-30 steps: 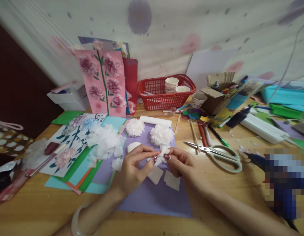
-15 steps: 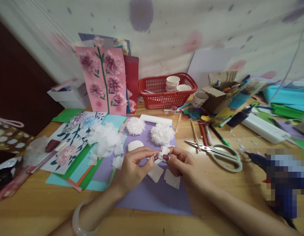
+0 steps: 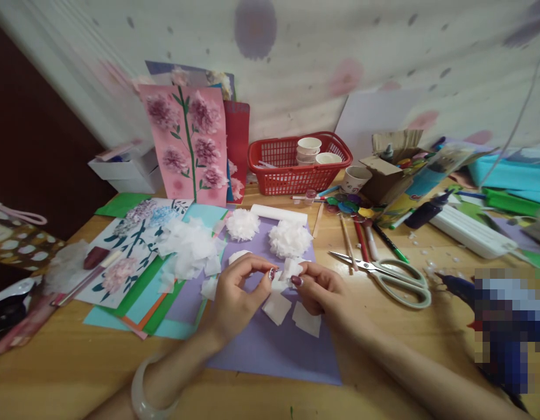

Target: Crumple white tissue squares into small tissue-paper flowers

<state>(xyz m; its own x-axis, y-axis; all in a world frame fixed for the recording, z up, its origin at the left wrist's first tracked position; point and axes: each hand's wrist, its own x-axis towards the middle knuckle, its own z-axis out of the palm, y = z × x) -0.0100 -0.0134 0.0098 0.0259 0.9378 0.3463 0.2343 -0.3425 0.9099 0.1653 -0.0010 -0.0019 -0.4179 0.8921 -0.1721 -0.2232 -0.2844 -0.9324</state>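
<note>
Above the purple sheet [image 3: 274, 350], the person's left hand [image 3: 237, 291] and right hand [image 3: 318, 286] met, each pinching a small crumpled tissue piece [image 3: 290, 269] between thumb and forefinger. Two flat tissue squares [image 3: 276, 306] lay just beneath it, two white tissue flowers [image 3: 290, 238] sat beyond, and the scissors [image 3: 392, 277] rested on the table to the right.
</note>
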